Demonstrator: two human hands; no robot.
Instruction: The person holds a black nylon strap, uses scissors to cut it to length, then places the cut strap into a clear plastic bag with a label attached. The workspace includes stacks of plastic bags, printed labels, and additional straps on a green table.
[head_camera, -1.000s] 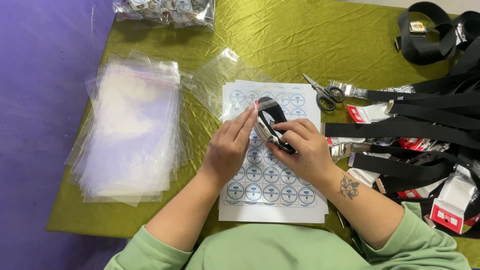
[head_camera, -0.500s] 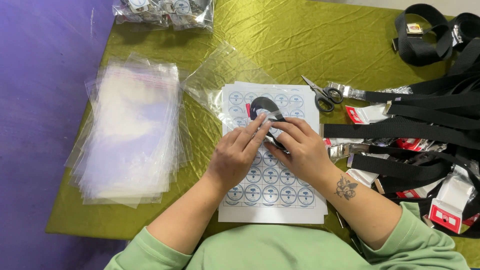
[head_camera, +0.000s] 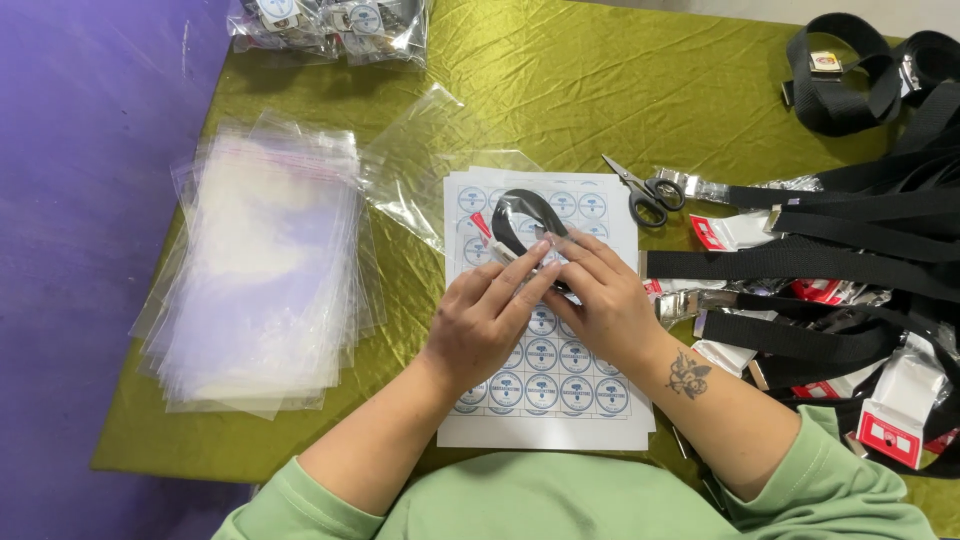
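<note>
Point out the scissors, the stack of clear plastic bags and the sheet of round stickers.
scissors (head_camera: 650, 192): head view, on the black handles.
stack of clear plastic bags (head_camera: 262, 270): head view, middle of the top bag.
sheet of round stickers (head_camera: 560, 385): head view, lower rows of stickers.

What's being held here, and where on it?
A coiled black strap in a clear bag, lying on the sticker sheet. Left hand and right hand press fingertips on its lower end; the loop's top is free.

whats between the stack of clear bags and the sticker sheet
In the head view, a loose clear bag and bare green cloth lie between the bag stack and sticker sheet.
</note>
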